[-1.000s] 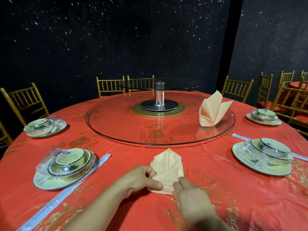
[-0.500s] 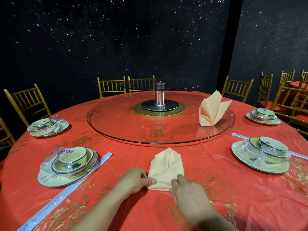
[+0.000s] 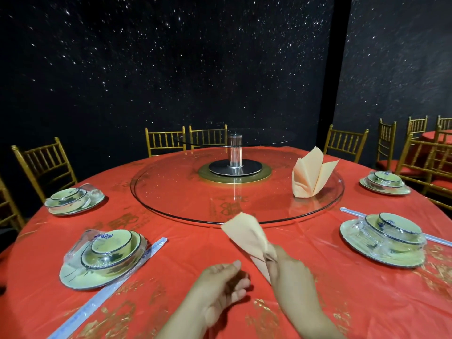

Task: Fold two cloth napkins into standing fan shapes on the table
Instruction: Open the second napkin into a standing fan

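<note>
Here the right hand (image 3: 291,275) grips the napkin (image 3: 244,234), partly hiding its lower end. The left hand (image 3: 220,287) is loosely curled and empty, over the tablecloth (image 3: 186,263).

right hand (image 3: 293,280) pinching tilted peach napkin (image 3: 247,237), left hand (image 3: 220,288) loosely curled, second napkin (image 3: 309,176) standing on glass turntable (image 3: 171,192)

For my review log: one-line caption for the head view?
Right hand holds a folded napkin; a finished fan stands on the turntable.
</note>
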A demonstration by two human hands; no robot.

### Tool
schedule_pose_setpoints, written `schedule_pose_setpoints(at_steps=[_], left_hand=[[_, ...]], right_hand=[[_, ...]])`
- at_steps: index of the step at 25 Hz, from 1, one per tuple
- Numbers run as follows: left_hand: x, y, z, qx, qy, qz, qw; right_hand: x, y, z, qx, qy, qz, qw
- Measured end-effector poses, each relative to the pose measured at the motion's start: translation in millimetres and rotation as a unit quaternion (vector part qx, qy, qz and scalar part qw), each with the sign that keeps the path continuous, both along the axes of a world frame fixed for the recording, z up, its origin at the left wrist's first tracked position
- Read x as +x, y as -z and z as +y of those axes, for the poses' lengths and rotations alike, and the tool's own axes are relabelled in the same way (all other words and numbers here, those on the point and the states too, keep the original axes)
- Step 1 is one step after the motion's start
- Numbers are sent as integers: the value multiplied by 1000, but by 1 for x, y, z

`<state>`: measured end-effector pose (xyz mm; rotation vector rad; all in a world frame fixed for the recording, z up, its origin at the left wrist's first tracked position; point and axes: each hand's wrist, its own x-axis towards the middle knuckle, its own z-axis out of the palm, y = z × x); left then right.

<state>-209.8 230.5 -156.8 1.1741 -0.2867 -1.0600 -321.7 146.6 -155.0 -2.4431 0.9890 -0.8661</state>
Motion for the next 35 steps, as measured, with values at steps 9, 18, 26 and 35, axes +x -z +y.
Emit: schedule_pose_setpoints(at_steps=[9,18,26,35], left_hand=[[17,12,-13,9,-180,-356,917],[7,27,-16,59,-162,-390,904],[-3,17,-17,79,-170,-433,882],[1,13,-3,-38,-153,-106,982]], right_hand=[[5,23,-36,278,-14,-125,952],[8,23,-15,197,-36,49,979],[7,15,-18,253,-29,-32,966],[0,16,-31,355,-40,-130,925]])
